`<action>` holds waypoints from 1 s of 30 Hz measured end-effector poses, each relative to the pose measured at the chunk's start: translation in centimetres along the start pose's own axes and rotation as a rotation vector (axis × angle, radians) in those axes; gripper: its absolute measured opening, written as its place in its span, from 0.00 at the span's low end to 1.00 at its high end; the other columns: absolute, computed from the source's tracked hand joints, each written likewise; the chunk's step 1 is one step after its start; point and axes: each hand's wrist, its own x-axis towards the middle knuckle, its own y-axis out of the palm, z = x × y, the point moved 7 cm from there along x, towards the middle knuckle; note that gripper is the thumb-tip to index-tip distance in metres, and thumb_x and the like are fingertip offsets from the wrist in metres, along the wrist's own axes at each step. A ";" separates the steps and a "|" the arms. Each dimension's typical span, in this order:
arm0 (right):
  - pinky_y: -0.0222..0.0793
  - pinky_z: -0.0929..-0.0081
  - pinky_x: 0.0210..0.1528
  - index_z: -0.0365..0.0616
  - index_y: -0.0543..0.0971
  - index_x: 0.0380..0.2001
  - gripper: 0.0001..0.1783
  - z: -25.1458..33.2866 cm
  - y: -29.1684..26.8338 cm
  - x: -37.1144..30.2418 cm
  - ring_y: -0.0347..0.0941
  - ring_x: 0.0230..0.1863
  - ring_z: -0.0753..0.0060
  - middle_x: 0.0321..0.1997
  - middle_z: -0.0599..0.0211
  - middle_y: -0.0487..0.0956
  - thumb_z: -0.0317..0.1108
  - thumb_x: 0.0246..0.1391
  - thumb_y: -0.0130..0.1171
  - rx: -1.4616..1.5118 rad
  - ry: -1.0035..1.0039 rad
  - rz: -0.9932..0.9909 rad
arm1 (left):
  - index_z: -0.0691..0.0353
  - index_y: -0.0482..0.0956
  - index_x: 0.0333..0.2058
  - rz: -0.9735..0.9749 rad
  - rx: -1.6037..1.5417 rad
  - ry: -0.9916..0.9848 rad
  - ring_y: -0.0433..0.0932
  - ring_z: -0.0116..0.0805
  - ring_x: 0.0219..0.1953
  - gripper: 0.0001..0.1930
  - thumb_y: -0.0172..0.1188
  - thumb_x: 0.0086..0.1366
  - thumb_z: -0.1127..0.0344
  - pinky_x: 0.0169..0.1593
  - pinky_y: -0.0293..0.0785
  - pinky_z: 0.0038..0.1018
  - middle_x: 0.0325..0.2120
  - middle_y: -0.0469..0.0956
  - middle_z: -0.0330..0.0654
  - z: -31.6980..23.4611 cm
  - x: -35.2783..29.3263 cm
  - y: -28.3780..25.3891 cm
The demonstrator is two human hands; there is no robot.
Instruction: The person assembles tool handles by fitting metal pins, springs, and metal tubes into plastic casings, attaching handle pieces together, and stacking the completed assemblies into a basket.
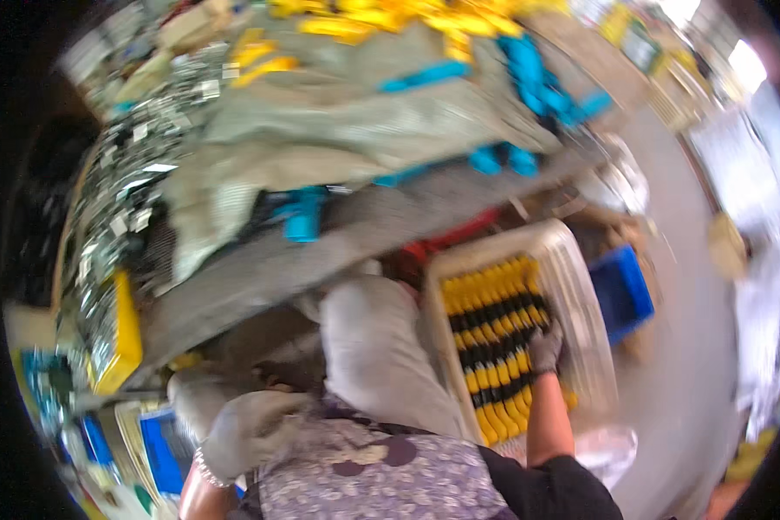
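Observation:
My right hand, in a grey glove, reaches into a pale plastic tub on my right. It is at the right end of the rows of yellow-and-black handles, seemingly touching them. Blur hides how its fingers are bent and whether a handle is in them. The handles lie side by side in several packed rows. My left wrist, with a beaded bracelet, is low at the left beside my grey trouser leg. The fingers of that hand cannot be made out.
A worktable edge runs across in front of me. On it lie a grey-green sheet, yellow parts, teal parts and a heap of metal pieces. A blue bin stands right of the tub.

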 end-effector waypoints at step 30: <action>0.72 0.62 0.47 0.40 0.79 0.45 0.13 80.0 -7.4 -19.1 0.77 0.43 0.46 0.41 0.50 0.81 0.29 0.55 0.57 0.298 -1.383 0.157 | 0.68 0.76 0.51 -0.072 -0.040 0.400 0.81 0.45 0.45 0.19 0.59 0.64 0.65 0.49 0.77 0.33 0.44 0.80 0.51 6.5 -19.9 -17.7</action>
